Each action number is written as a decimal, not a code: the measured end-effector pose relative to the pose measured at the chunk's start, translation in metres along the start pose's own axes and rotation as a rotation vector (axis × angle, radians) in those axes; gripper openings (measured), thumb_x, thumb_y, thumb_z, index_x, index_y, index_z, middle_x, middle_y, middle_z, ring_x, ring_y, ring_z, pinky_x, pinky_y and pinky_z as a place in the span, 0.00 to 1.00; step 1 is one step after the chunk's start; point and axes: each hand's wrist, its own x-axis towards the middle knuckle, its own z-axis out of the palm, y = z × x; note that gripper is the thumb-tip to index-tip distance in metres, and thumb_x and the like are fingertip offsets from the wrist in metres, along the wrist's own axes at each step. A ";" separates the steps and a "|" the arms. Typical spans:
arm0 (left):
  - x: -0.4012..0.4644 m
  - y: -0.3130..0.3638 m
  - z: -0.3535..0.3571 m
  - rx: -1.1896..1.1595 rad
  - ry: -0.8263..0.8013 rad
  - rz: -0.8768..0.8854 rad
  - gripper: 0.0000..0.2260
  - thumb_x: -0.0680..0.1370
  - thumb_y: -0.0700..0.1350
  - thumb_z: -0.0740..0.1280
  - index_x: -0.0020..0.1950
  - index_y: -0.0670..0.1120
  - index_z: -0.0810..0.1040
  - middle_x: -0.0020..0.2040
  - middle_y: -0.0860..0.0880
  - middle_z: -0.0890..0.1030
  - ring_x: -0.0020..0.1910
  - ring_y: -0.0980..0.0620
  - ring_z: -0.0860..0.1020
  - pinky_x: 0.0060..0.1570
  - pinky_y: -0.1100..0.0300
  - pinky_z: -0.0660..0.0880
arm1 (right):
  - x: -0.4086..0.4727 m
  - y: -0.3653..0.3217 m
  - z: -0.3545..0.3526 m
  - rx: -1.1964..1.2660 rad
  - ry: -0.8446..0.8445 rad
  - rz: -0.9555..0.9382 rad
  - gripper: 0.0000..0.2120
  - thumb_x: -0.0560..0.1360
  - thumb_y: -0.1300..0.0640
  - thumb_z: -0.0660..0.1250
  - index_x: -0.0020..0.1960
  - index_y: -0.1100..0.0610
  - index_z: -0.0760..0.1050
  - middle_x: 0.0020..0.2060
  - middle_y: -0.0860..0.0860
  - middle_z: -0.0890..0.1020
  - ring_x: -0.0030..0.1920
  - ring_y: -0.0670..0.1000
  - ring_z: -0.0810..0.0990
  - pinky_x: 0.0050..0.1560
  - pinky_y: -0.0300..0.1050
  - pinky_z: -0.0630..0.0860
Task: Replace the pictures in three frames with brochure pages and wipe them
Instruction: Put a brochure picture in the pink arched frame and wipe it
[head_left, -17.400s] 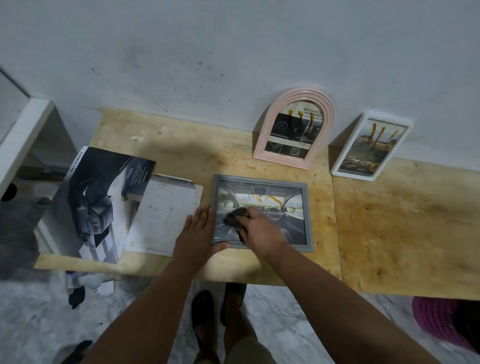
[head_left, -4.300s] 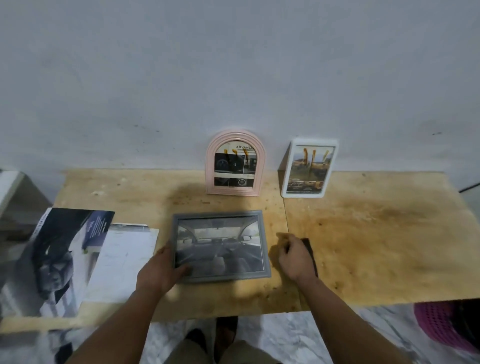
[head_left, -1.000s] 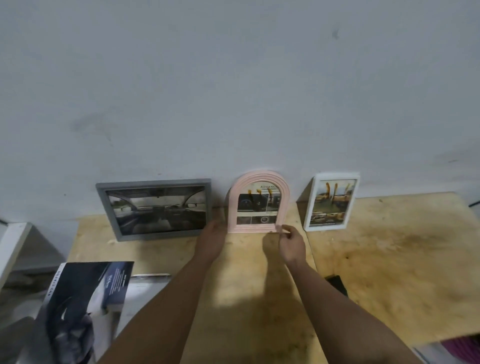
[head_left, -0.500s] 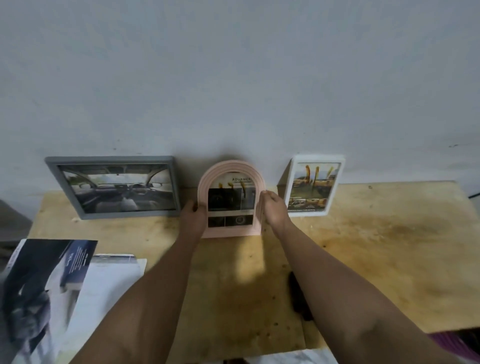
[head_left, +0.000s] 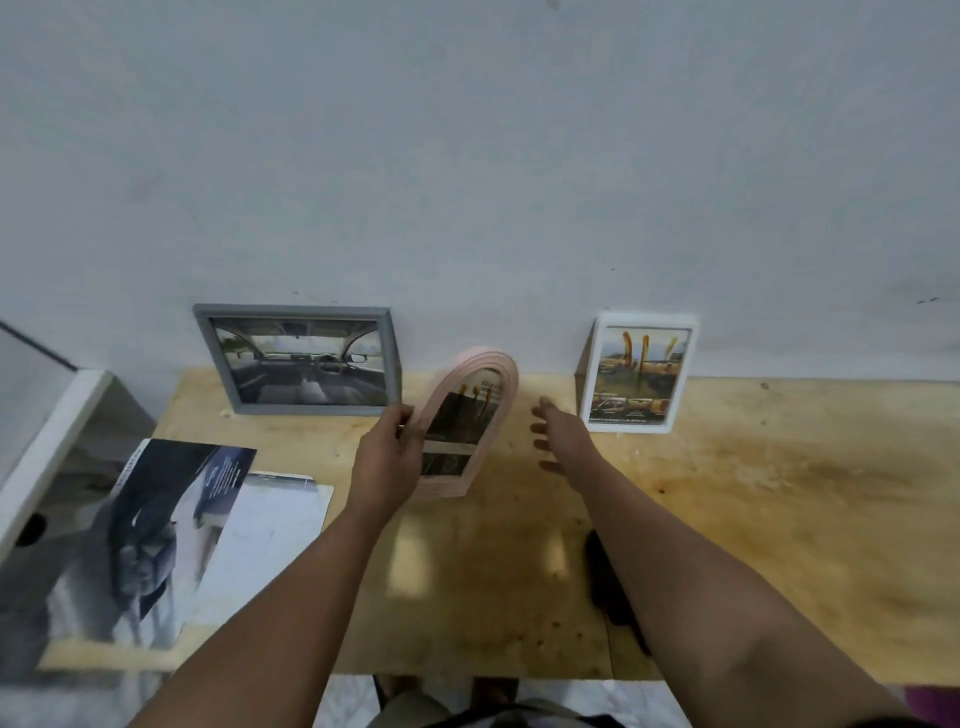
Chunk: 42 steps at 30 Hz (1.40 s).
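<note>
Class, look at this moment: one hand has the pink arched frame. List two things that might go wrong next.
1. Only the left hand grips the pink frame, by one edge and tilted; the right hand is open and off it, so it might slip.
2. The grey frame leans on the wall just beside it; swinging the pink one could topple it.

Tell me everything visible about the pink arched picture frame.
The pink arched picture frame has a ridged, stepped border that looks like plastic, rounded at the top and flat at the bottom. Behind its front sits a printed page with dark panels and orange streaks. It is tilted, turned at an angle, away from the wall, over the wooden table. The left hand grips its left edge; the open right hand is beside it, apart.
</note>
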 end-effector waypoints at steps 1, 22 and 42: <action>-0.006 0.002 -0.002 0.085 0.003 0.050 0.03 0.81 0.49 0.65 0.55 0.53 0.75 0.45 0.56 0.81 0.42 0.55 0.79 0.37 0.56 0.78 | -0.001 0.001 -0.002 0.007 0.005 -0.001 0.24 0.85 0.40 0.55 0.69 0.54 0.76 0.62 0.53 0.80 0.61 0.58 0.78 0.65 0.61 0.76; -0.120 -0.091 0.052 0.769 -0.515 0.539 0.23 0.67 0.51 0.76 0.60 0.49 0.76 0.57 0.46 0.77 0.52 0.44 0.77 0.48 0.49 0.78 | -0.023 0.095 -0.005 -0.543 -0.132 -0.086 0.17 0.83 0.57 0.61 0.70 0.59 0.78 0.66 0.55 0.80 0.65 0.57 0.78 0.69 0.54 0.74; -0.087 -0.119 0.009 0.452 -0.357 -0.258 0.32 0.73 0.51 0.71 0.75 0.46 0.67 0.74 0.43 0.67 0.65 0.39 0.73 0.58 0.45 0.76 | -0.040 0.111 0.024 -0.665 0.087 -0.006 0.10 0.78 0.48 0.66 0.44 0.54 0.80 0.37 0.48 0.82 0.43 0.52 0.81 0.44 0.46 0.79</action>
